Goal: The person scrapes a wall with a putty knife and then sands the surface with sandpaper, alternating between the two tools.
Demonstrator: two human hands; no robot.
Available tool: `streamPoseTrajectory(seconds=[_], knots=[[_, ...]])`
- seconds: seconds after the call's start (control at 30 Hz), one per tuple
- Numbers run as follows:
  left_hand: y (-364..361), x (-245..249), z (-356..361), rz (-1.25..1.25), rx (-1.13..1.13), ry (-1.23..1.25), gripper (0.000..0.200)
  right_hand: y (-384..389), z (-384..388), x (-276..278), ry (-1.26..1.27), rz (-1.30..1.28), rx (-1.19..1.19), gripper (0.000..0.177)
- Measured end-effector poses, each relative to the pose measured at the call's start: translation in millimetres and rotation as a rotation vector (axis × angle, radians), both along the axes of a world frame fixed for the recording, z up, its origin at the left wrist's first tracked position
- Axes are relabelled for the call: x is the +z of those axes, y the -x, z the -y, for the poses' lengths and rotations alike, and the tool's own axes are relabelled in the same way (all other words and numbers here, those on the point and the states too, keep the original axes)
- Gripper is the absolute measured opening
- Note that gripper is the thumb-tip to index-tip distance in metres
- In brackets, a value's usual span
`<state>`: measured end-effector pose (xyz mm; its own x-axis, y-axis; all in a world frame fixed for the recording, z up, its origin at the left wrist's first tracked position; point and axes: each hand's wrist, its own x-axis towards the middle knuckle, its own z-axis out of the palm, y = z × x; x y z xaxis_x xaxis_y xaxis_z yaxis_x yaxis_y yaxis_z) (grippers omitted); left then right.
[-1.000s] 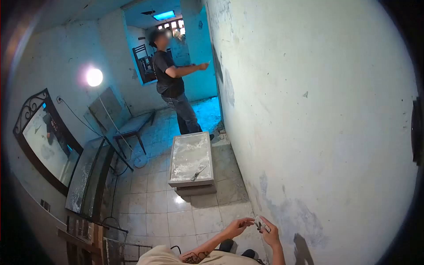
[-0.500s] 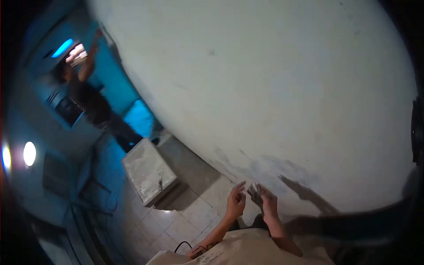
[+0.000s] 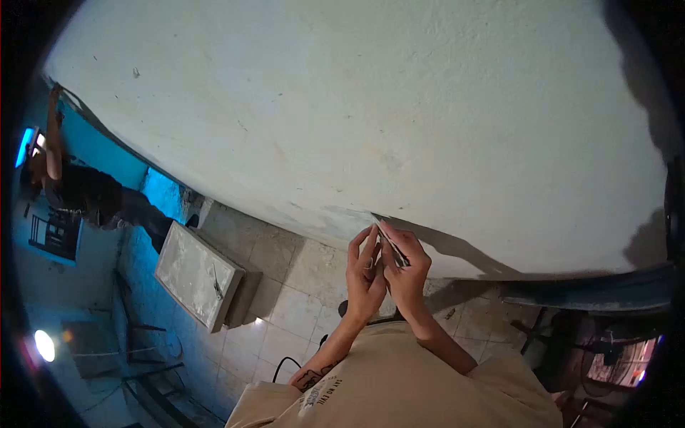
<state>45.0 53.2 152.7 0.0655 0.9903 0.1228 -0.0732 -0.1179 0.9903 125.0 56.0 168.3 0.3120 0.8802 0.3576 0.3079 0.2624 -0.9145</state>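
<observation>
Both hands are raised together in front of the pale wall (image 3: 342,128). Fingertips on my left hand (image 3: 364,278) are bent inward and meet those of my right hand (image 3: 405,267). Between them is a small, thin grey folded piece (image 3: 397,251) with a dark edge, mostly covered by the fingers; its material cannot be made out. My right thumb and fingers close round it, while my left fingers pinch at its near side. The shadow of my hands falls on the lower wall, near a grey smudged patch (image 3: 346,217).
A dusty box-like block (image 3: 196,274) with a tool (image 3: 217,284) on top stands left on the tiled floor (image 3: 292,314). Farther left, another person (image 3: 93,192) reaches up to the wall. A bright lamp (image 3: 44,345) shines at lower left. A fan (image 3: 614,357) is at right.
My view has swung, so the block and the other person sit farther left. My hands, apart before with the grey piece in the right one, have come together around it.
</observation>
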Motion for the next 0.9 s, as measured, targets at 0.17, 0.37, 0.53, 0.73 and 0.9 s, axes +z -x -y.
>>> streamPoseTrajectory(seconds=[0.17, 0.37, 0.53, 0.73, 0.9], knots=[[-6, -5, -2, 0.067, 0.05, 0.029, 0.043, -8, -10, 5, -0.011, 0.192, 0.065, 0.043], [2, 0, -2, 0.312, 0.058, 0.17, 0.044, 4, -11, 4, -0.062, 0.088, 0.162, 0.04], [11, -2, -8, 0.345, -0.035, 0.206, 0.044, 9, -17, 5, -0.109, 0.206, 0.145, 0.033], [24, 3, -7, 0.254, -0.146, 0.238, 0.049, 11, -15, 7, -0.091, 0.161, 0.126, 0.028], [28, -8, -14, 0.231, -0.18, 0.207, 0.047, 20, -18, -4, -0.139, 0.191, 0.063, 0.024]])
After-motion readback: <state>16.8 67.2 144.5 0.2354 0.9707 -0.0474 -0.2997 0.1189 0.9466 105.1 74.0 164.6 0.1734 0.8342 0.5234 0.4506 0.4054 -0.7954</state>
